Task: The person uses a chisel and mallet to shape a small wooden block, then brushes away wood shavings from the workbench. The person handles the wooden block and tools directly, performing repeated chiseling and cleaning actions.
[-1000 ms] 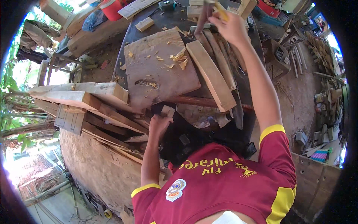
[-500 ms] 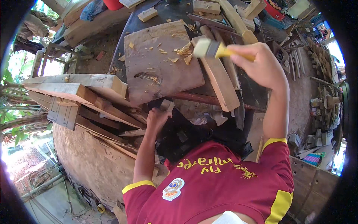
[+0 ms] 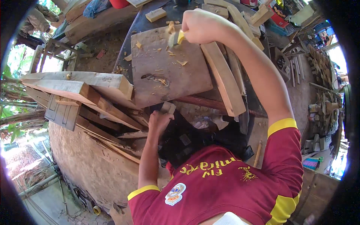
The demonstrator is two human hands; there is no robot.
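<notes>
My right hand (image 3: 200,27) is closed round the yellow handle of a flat paintbrush (image 3: 180,37). Its pale bristles, a little blurred, are at the far part of a square brown wooden board (image 3: 172,75). Curled wood shavings (image 3: 182,63) and crumbs lie scattered over that board, some of them in a dark hollow near its near left part. Lower down, just off the board's near edge, my left hand (image 3: 160,122) grips a small wooden block (image 3: 168,107); the fingers are partly hidden.
Beside the board's right edge lies a long squared timber (image 3: 224,80). Thick planks (image 3: 108,84) jut in from the left, close to my left forearm. A small wood block (image 3: 155,15) sits on the dark table (image 3: 138,28) beyond the board. More timber pieces stack at the far right.
My right hand has swung left and away from me, bringing the brush down from the right onto the board's far part. Shavings there have shifted. My left hand keeps its hold.
</notes>
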